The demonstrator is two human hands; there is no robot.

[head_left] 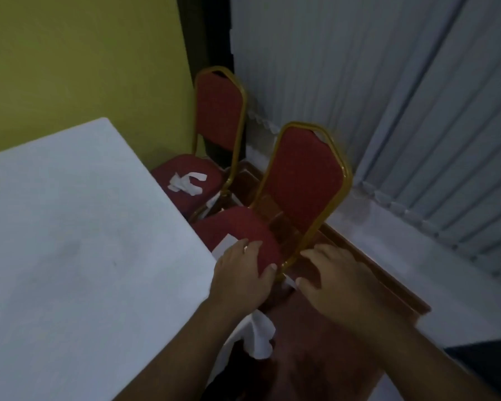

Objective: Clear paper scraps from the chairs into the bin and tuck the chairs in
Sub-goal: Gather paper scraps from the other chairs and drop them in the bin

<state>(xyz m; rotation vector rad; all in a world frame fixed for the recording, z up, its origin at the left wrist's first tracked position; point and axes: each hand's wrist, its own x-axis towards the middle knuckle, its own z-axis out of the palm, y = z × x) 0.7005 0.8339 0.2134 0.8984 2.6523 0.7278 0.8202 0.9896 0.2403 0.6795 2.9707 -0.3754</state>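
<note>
Beside a white-clothed counter [70,227], two bare hands reach down toward the nearer of two red padded chairs with gold metal frames. The left hand [240,273] lies palm down on the near edge of that nearer chair's [301,180] seat, fingers spread, thumb curled toward the gold frame; its grip is loose and open, though its fingertips touch a white paper scrap [225,244] lying on the seat by the counter edge. The right hand [333,276] hovers just beside the seat, over the red-brown floor [330,357], fingers curved downward and apart; its grip is open and holds nothing. A small white scrap [290,282] shows between the two hands, near the chair leg. Below the left forearm, a corner of the white cloth [259,334] hangs down.

The farther chair [217,111] stands by the yellow wall [84,59], its seat partly under the counter, with a cluster of white paper strips [185,183] on the cushion. Grey pleated curtains [359,82] hang behind both chairs. Two chairs, two hands; three patches of paper are visible.
</note>
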